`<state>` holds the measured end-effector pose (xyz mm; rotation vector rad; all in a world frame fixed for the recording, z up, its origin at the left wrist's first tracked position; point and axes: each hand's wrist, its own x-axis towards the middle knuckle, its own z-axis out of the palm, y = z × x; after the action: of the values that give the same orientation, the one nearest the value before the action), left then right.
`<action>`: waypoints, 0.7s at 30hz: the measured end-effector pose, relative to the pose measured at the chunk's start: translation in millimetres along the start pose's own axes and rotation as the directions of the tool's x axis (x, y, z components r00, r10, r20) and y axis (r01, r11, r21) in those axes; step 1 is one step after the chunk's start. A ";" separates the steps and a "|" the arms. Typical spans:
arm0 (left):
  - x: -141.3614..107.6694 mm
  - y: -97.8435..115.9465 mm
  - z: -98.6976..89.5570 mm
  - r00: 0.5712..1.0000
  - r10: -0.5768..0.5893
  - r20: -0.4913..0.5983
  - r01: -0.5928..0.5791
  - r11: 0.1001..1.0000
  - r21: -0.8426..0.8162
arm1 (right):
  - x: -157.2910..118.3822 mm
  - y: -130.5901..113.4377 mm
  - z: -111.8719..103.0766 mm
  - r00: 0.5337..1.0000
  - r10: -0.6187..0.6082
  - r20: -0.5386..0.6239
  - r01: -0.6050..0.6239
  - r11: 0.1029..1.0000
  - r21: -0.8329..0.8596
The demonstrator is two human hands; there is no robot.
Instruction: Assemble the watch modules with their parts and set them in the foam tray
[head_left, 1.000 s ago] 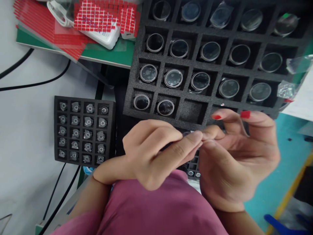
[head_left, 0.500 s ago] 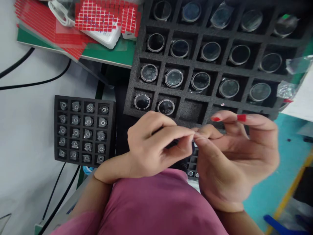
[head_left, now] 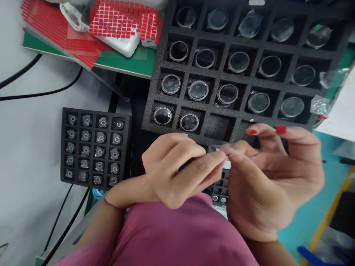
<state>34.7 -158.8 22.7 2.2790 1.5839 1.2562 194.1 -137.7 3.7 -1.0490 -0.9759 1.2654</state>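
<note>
My left hand point(head_left: 177, 170) and my right hand point(head_left: 271, 184) meet at the fingertips, in front of the large foam tray's near edge. Both pinch what looks like a small piece of clear film point(head_left: 215, 147), its outline faint and partly behind the fingers. Small red pieces point(head_left: 281, 129) stick to two raised fingers of the right hand. Beyond the hands lies a black foam tray point(head_left: 191, 104) with round watch faces point(head_left: 198, 90) in its pockets. One pocket point(head_left: 219, 125) in the nearest row has no watch; the right hand partly hides others.
A smaller foam tray point(head_left: 95, 144) of wrapped watch parts stands at the left. Red sticker sheets point(head_left: 111, 22), a white case point(head_left: 126, 46) and a white cable point(head_left: 72, 18) lie on the green table point(head_left: 111, 61). Crumpled clear plastic point(head_left: 320, 105) lies by the tray's right edge.
My left hand has turned, its fingers now pointing further right over the pinch. Both hands have shifted slightly right, and more of the clear film shows between them.
</note>
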 end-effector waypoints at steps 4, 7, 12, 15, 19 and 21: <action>0.0 -1.7 4.5 1.000 -0.004 -0.007 0.004 1.000 -0.016 | -1.8 0.2 -1.4 1.000 0.010 0.015 -0.010 1.000 0.008; 0.4 -2.6 4.9 1.000 -0.016 -0.006 0.016 0.999 -0.039 | -2.6 0.2 -1.9 1.000 0.006 0.024 -0.007 1.000 0.009; 1.0 -3.1 3.3 0.998 -0.056 0.016 0.057 0.995 -0.079 | -3.7 0.2 -1.2 1.000 0.008 0.026 -0.008 1.000 -0.004; -0.1 -4.1 4.0 0.999 -0.034 0.003 0.034 0.998 -0.053 | -3.4 0.7 -0.8 0.999 0.008 0.035 -0.008 1.000 -0.013; -1.7 -5.0 7.4 1.000 0.006 -0.021 -0.006 1.000 0.020 | -2.4 0.9 0.5 0.998 -0.003 0.056 0.004 1.000 -0.021; -2.1 -5.2 9.8 1.000 0.016 -0.027 -0.015 0.999 0.031 | -2.4 0.7 1.3 0.999 -0.006 0.052 0.007 1.000 -0.021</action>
<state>37.1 -154.7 12.5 2.3065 1.6084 1.2805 192.4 -140.0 3.3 -1.0336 -1.0333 1.2847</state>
